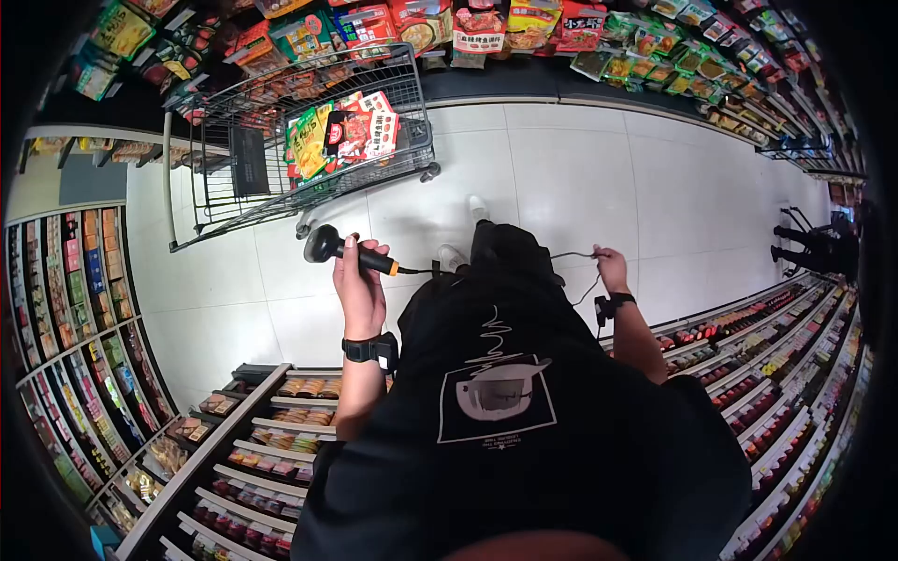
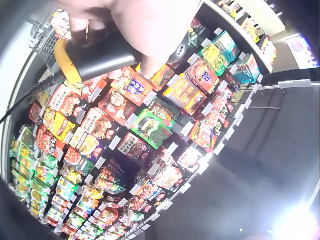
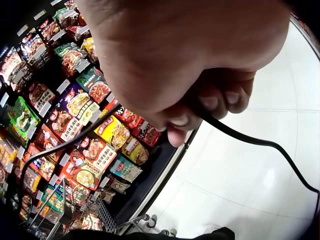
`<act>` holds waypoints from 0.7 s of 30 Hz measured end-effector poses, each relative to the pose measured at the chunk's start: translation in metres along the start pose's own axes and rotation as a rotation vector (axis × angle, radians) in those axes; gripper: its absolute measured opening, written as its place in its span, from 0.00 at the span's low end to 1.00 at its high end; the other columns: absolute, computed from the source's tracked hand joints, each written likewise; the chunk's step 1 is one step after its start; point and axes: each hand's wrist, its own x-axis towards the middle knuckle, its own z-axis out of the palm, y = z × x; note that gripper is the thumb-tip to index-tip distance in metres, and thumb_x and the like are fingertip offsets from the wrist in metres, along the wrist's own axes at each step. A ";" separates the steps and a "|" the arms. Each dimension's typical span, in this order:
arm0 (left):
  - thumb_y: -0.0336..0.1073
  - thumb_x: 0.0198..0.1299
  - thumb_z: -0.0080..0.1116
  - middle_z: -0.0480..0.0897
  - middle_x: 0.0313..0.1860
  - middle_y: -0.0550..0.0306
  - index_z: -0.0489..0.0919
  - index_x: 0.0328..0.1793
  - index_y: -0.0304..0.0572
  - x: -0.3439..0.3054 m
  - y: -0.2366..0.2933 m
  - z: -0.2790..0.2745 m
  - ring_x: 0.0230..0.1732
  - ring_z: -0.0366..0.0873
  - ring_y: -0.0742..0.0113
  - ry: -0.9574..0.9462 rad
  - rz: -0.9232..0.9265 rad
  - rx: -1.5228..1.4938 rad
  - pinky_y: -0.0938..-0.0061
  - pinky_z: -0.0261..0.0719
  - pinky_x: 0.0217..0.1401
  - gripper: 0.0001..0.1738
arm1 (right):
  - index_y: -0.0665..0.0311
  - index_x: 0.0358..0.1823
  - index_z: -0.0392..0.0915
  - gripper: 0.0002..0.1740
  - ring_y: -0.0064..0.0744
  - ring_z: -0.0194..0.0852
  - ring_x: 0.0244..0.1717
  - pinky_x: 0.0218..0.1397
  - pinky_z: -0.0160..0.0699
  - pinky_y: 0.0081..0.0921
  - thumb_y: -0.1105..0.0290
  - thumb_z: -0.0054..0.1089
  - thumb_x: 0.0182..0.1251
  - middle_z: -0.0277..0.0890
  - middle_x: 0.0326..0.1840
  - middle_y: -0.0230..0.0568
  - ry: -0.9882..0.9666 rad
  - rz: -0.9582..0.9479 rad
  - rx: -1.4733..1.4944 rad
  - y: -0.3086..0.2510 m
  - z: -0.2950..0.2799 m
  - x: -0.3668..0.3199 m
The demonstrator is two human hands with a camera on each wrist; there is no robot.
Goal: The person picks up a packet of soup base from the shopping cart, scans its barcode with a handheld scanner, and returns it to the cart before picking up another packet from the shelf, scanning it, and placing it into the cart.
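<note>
My left hand (image 1: 358, 294) grips a black handheld scanner (image 1: 325, 245) by its handle, its rounded head pointing left. An orange ring (image 1: 394, 268) circles the handle's end, where a cord comes out. From the left wrist, the black handle (image 2: 102, 59) shows under my fingers, and shelves of packets lie beyond. My right hand (image 1: 613, 271) holds a thin black cable (image 1: 572, 253) out to the right of my body. In the right wrist view the fingers curl round the cable (image 3: 260, 140), which runs out on both sides of the fist.
A wire shopping cart (image 1: 248, 161) stands ahead on the left, with several seasoning packets (image 1: 311, 145) in it. Hanging packets (image 1: 479, 33) line the shelf in front. More shelves (image 1: 271, 477) flank me behind. Another person (image 1: 800, 245) is far down the tiled aisle (image 1: 571, 150).
</note>
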 end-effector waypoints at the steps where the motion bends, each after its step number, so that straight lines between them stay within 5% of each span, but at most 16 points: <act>1: 0.42 0.67 0.51 0.79 0.32 0.55 0.68 0.56 0.36 0.007 0.001 0.002 0.35 0.79 0.65 -0.008 0.018 0.024 0.74 0.75 0.47 0.19 | 0.67 0.29 0.82 0.09 0.22 0.73 0.21 0.26 0.70 0.22 0.70 0.57 0.62 0.77 0.20 0.37 -0.048 0.027 -0.068 0.004 0.014 0.005; 2: 0.43 0.67 0.51 0.78 0.29 0.56 0.69 0.55 0.36 0.013 0.003 0.003 0.33 0.78 0.67 -0.012 0.037 0.047 0.75 0.75 0.43 0.19 | 0.68 0.28 0.81 0.09 0.23 0.70 0.17 0.22 0.67 0.24 0.71 0.56 0.61 0.75 0.18 0.36 -0.094 -0.113 -0.040 0.039 0.037 0.023; 6: 0.42 0.67 0.51 0.76 0.28 0.58 0.70 0.54 0.36 -0.024 0.002 0.001 0.30 0.76 0.70 -0.001 0.019 0.083 0.77 0.73 0.39 0.18 | 0.65 0.34 0.82 0.09 0.27 0.74 0.19 0.23 0.70 0.26 0.69 0.56 0.56 0.77 0.21 0.41 -0.425 0.107 -0.314 0.029 0.026 -0.048; 7: 0.42 0.67 0.51 0.76 0.27 0.59 0.70 0.53 0.36 -0.021 0.003 0.006 0.29 0.74 0.71 -0.018 0.045 0.086 0.77 0.73 0.39 0.17 | 0.65 0.38 0.82 0.11 0.25 0.68 0.13 0.17 0.65 0.26 0.71 0.59 0.54 0.76 0.18 0.37 -0.493 0.099 -0.314 0.029 0.042 -0.036; 14: 0.39 0.67 0.49 0.76 0.29 0.59 0.70 0.52 0.37 -0.024 -0.020 0.020 0.32 0.76 0.71 -0.076 -0.034 0.112 0.76 0.75 0.41 0.14 | 0.63 0.49 0.77 0.20 0.31 0.79 0.34 0.32 0.78 0.31 0.78 0.56 0.51 0.80 0.43 0.42 -0.732 0.037 -0.312 0.033 0.024 0.001; 17: 0.39 0.67 0.50 0.76 0.32 0.58 0.69 0.52 0.37 -0.016 -0.026 0.042 0.35 0.77 0.69 -0.112 -0.067 0.153 0.75 0.75 0.44 0.14 | 0.64 0.52 0.76 0.22 0.32 0.81 0.34 0.31 0.79 0.28 0.81 0.51 0.52 0.79 0.45 0.47 -0.549 0.263 -0.036 0.034 0.006 0.030; 19: 0.40 0.67 0.51 0.77 0.32 0.58 0.70 0.51 0.38 -0.009 -0.031 0.060 0.36 0.78 0.68 -0.130 -0.069 0.180 0.74 0.75 0.45 0.15 | 0.65 0.55 0.73 0.25 0.35 0.81 0.33 0.29 0.79 0.30 0.83 0.50 0.52 0.78 0.47 0.48 -0.496 0.226 -0.167 0.036 -0.007 0.060; 21: 0.41 0.65 0.53 0.78 0.31 0.57 0.70 0.48 0.39 -0.001 -0.036 0.084 0.35 0.79 0.68 -0.146 -0.078 0.315 0.74 0.74 0.45 0.14 | 0.66 0.52 0.75 0.24 0.37 0.81 0.40 0.42 0.80 0.31 0.84 0.49 0.50 0.79 0.45 0.47 -0.369 -0.223 -0.444 0.036 -0.014 0.092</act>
